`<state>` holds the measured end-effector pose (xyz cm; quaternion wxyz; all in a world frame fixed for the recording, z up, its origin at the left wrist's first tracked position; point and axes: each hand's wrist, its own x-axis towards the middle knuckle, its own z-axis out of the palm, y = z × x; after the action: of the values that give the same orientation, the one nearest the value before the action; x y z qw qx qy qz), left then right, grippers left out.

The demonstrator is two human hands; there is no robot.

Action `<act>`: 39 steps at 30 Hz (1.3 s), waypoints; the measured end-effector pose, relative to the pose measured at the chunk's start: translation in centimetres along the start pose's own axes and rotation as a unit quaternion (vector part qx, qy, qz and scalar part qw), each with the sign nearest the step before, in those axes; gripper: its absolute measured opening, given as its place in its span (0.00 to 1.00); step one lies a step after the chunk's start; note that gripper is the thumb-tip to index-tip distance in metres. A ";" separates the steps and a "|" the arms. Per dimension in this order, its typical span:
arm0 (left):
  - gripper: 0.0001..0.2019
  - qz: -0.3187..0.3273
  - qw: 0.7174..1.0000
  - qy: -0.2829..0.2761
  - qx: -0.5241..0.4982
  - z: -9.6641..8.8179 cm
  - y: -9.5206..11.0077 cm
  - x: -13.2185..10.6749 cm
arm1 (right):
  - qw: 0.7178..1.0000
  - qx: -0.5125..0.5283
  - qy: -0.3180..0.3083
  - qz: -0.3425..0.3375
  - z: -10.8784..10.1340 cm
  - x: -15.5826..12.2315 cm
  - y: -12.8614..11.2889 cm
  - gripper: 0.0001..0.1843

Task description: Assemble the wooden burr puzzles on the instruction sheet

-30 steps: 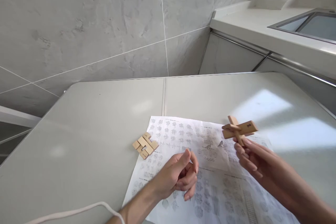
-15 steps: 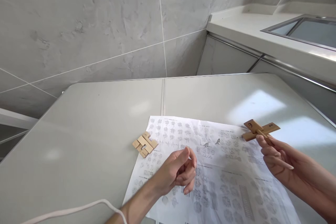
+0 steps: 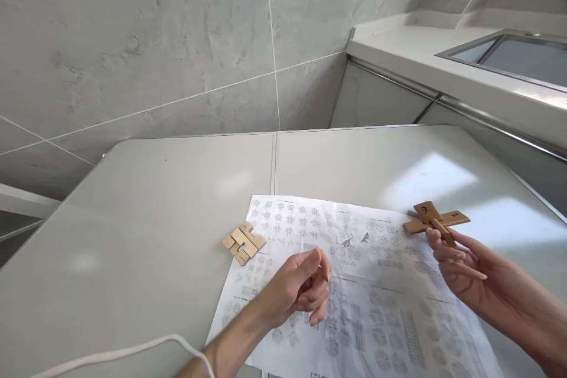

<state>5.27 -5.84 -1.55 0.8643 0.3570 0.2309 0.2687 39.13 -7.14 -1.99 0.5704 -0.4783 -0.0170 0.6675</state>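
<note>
**Head view: right hand holds a crossed wooden puzzle assembly; left hand curled over the printed sheet**

Head view, right side first; fingertips [image 3: 436, 240] of the right hand [image 3: 465, 274] pinched on the near end of one stick of the wooden cross assembly [image 3: 436, 220]; fingers together, clamped on that stick; remaining fingers extended and slightly spread below it; the assembly is made of notched wooden bars crossed over each other, one bar end marked with a dark numeral, too small to read for certain; it sits at the right edge of the instruction sheet [image 3: 354, 283], low over the table; whether it touches the surface, cannot tell; forearm runs off the lower right corner.

Left hand [image 3: 301, 289] loosely curled, fingers folded in toward the palm, thumb up beside the index finger; nothing visibly held; it hovers over or rests on the middle of the sheet, contact not clear; a white cord [image 3: 119, 354] loops at the wrist.

Further out; a small cluster of loose wooden puzzle pieces [image 3: 243, 242] lies flat at the sheet's left edge, well apart from both hands; the sheet is white, printed with rows of small diagrams, lying on a pale grey table [image 3: 155, 207] with a seam down its middle; grey tiled wall behind; a counter with an inset sink [image 3: 509, 56] at upper right.
</note>
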 end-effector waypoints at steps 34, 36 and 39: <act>0.35 0.108 0.502 0.494 0.702 -3.7 1.6 -6.9 | 0.630 -0.628 -0.316 -0.330 4.8 0.1 8.0 0.09; 0.35 0.092 0.509 0.502 0.694 -3.9 1.5 -7.0 | 0.637 -0.622 -0.317 -0.326 4.8 0.1 7.9 0.09; 0.32 0.075 0.522 0.519 0.673 -4.0 1.5 -7.0 | 0.646 -0.615 -0.321 -0.319 4.9 0.2 7.9 0.10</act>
<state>-2.72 -7.38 -1.54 0.0705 0.6459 0.7230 0.2349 30.08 -7.16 -3.94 0.2818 -0.4403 -0.7570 0.3920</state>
